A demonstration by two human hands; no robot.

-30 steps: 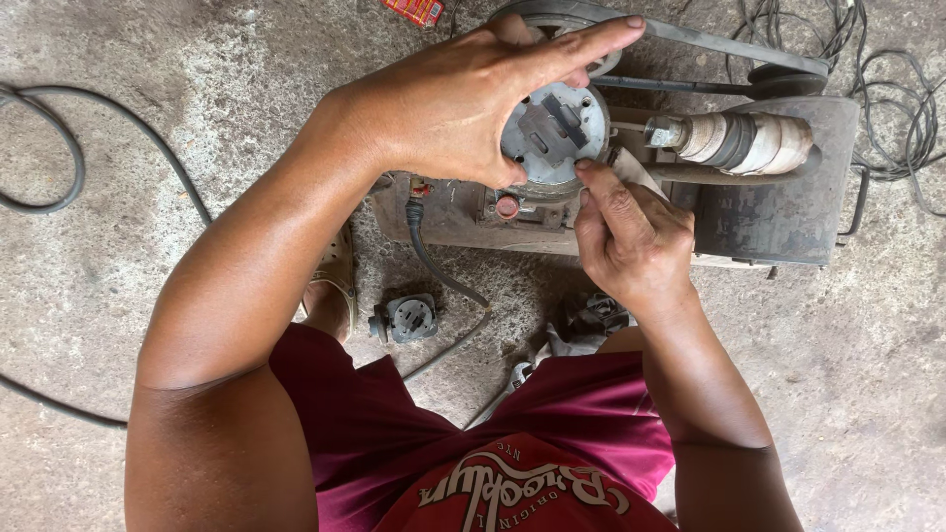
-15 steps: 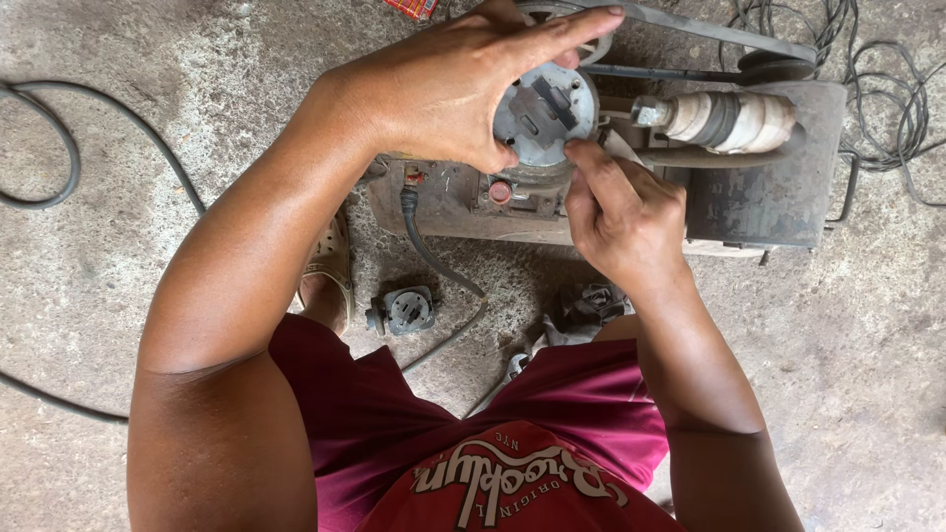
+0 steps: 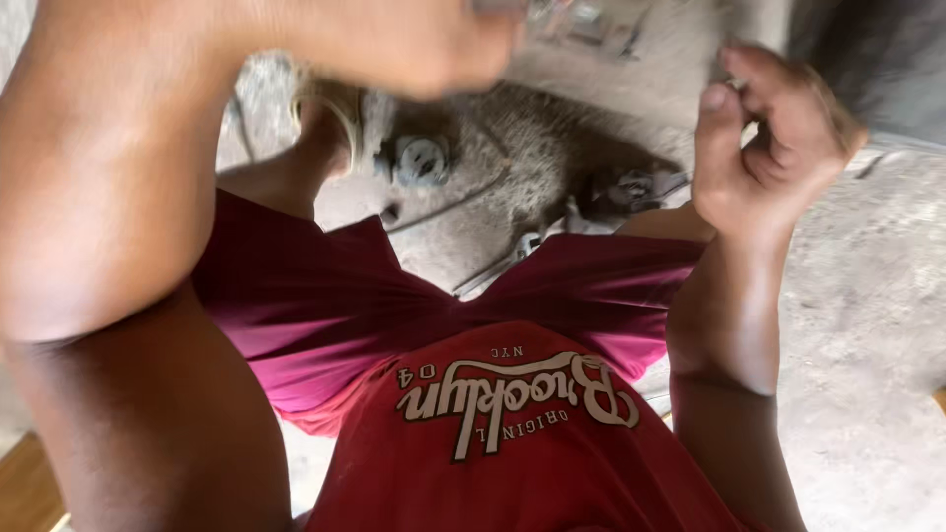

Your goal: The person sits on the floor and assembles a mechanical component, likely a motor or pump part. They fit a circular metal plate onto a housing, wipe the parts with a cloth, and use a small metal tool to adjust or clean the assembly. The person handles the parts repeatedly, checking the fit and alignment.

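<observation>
Plainly, both hands are up at the top of the head view, and the picture is smeared with motion. The left hand (image 3: 414,39) is a blur at the upper edge; I cannot tell whether it is wide, narrow or holding anything. The right hand (image 3: 778,138) is sharper: its fingers curl in toward the palm with the thumb raised beside them. That is a narrow, half-closed shape, but I cannot tell whether something small sits inside it.

Nearest the right hand is a dark machine block (image 3: 872,59), just above and to its side at the frame's corner, apart from the fingers. On the concrete floor (image 3: 867,325) between the person's knees lie a round metal part (image 3: 422,160), below the left hand, and a darker fitting (image 3: 631,185) near the right wrist — neither is touched.

As a judgement, this looks like a pause between grips rather than a working hold. Any fine handling at the machine block would call for a steady head and both hands set squarely on it.

No box, tray or other container shows — the loose parts lie straight on the floor.
</observation>
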